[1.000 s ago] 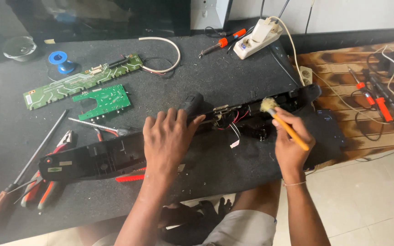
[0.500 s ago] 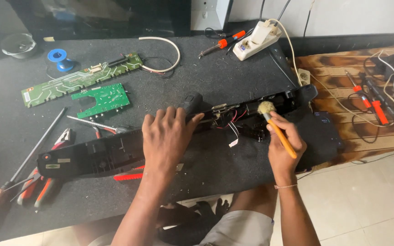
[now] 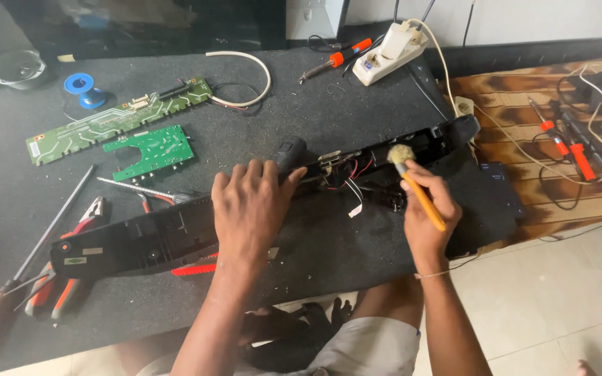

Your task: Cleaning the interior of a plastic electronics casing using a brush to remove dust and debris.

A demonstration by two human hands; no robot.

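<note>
- Lying across the dark table [image 3: 357, 118] is one long black plastic case [image 3: 141, 240]. It runs from low on the left side up to the far right.
- Pressing down on the middle of the case is the left hand [image 3: 249, 209]. Its fingers are spread apart and lie flat on top.
- Holding one small brush [image 3: 416, 184] is the right hand [image 3: 423, 216]. Its fingers are closed tight around the orange handle.
- The fuzzy tip of the brush points up and away, and touches the right part of the case. So the right hand is nearer to that end.
- Red, black and white wires [image 3: 350, 177] sit in the open case between the two hands.
- Two green circuit boards [image 3: 116, 125] lie well apart from the hands, at the far left.
- One blue spool [image 3: 81, 87] sits just past the boards.
</note>
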